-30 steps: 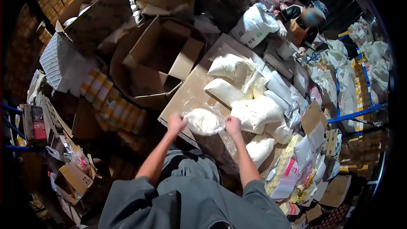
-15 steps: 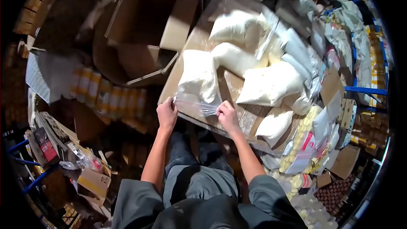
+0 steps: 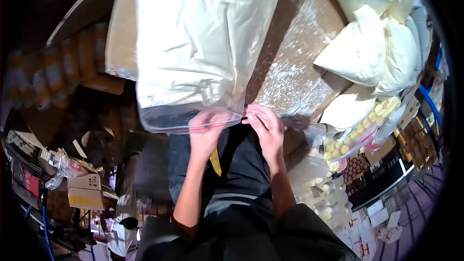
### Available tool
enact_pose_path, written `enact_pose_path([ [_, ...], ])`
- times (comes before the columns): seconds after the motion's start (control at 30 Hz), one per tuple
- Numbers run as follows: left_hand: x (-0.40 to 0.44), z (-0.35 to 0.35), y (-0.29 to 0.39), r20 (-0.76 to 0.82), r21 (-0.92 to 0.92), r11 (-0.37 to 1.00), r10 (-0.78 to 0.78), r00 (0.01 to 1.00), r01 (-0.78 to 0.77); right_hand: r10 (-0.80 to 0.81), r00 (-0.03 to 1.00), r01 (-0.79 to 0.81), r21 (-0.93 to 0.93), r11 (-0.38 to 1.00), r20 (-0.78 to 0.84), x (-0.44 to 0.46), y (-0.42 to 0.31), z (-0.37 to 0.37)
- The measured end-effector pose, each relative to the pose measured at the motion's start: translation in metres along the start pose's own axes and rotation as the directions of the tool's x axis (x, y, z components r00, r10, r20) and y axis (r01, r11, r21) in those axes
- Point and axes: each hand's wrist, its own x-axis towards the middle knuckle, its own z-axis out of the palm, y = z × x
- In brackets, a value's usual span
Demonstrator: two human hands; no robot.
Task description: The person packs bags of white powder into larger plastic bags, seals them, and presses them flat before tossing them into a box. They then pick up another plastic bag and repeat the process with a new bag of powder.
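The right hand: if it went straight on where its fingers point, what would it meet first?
Probably the near corner of the zip bag, right by the right hand's fingertips; whether they already touch is unclear.

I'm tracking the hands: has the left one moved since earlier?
Yes: the left hand has moved right, away from the left corner of the cardboard surface.

The zip bag is over the tabletop. At its near edge are the hands: left hand along the seal, right hand at the right corner. Right of the bag sits a full pouch, with a second pouch nearer the person. Left of the bag lie packages, and a carton nearer the person.
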Motion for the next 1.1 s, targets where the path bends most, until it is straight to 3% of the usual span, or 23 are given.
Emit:
enact_pose_path([
  [0.07,0.010,0.018,-0.002,0.080,-0.194,0.980,-0.020,0.997,0.035,-0.018,0.999,0.014,-0.088,0.996,-0.047,0.006,0.003,0.002],
  [0.17,0.013,0.022,0.006,0.082,-0.170,0.977,-0.116,0.990,0.129,0.047,0.998,-0.049,-0.092,0.995,-0.029,0.009,-0.001,0.002],
  [0.27,0.008,0.001,0.013,0.228,0.230,0.970,0.031,0.973,-0.085,0.113,0.991,-0.111,-0.032,0.993,0.069,0.009,-0.010,0.002],
  [0.3,0.008,0.000,0.013,0.275,0.226,0.949,0.155,0.949,-0.221,0.142,0.984,-0.147,0.038,0.988,0.109,0.010,-0.009,0.003],
  [0.33,0.005,0.001,0.015,0.268,0.250,0.934,0.186,0.945,-0.254,0.166,0.975,-0.182,0.104,0.978,0.146,0.011,-0.008,0.003],
  [0.4,0.002,0.002,0.012,0.235,0.088,0.973,0.188,0.954,-0.213,0.139,0.980,-0.158,0.129,0.979,0.146,0.009,0.000,0.002],
  [0.47,-0.007,0.013,0.010,-0.034,-0.104,0.989,-0.108,0.994,0.104,0.151,0.979,-0.180,0.233,0.956,0.139,0.009,0.008,0.003],
  [0.5,-0.006,0.020,0.011,-0.127,-0.133,0.986,-0.119,0.985,0.103,0.164,0.977,-0.197,0.279,0.940,0.139,0.009,0.005,0.004],
  [0.6,-0.008,0.024,0.014,-0.169,-0.081,0.988,-0.146,0.975,0.134,0.158,0.979,-0.186,0.266,0.946,0.125,0.008,0.008,0.002],
  [0.73,-0.008,0.022,0.016,-0.150,-0.065,0.992,-0.120,0.981,0.111,0.112,0.990,-0.128,0.209,0.970,0.087,0.006,0.010,0.005],
  [0.9,-0.010,0.016,0.009,-0.104,-0.098,0.948,-0.313,0.944,0.304,0.015,1.000,-0.014,0.091,0.996,-0.005,0.002,0.011,0.014],
  [1.03,-0.005,0.011,0.009,0.050,-0.136,0.899,-0.414,0.909,0.417,-0.024,0.998,0.028,0.081,0.996,-0.050,0.001,0.013,0.017],
  [1.1,-0.005,0.013,0.005,0.045,-0.295,0.876,-0.385,0.922,0.380,-0.030,0.998,0.032,0.035,0.999,-0.047,0.000,0.014,0.018],
])
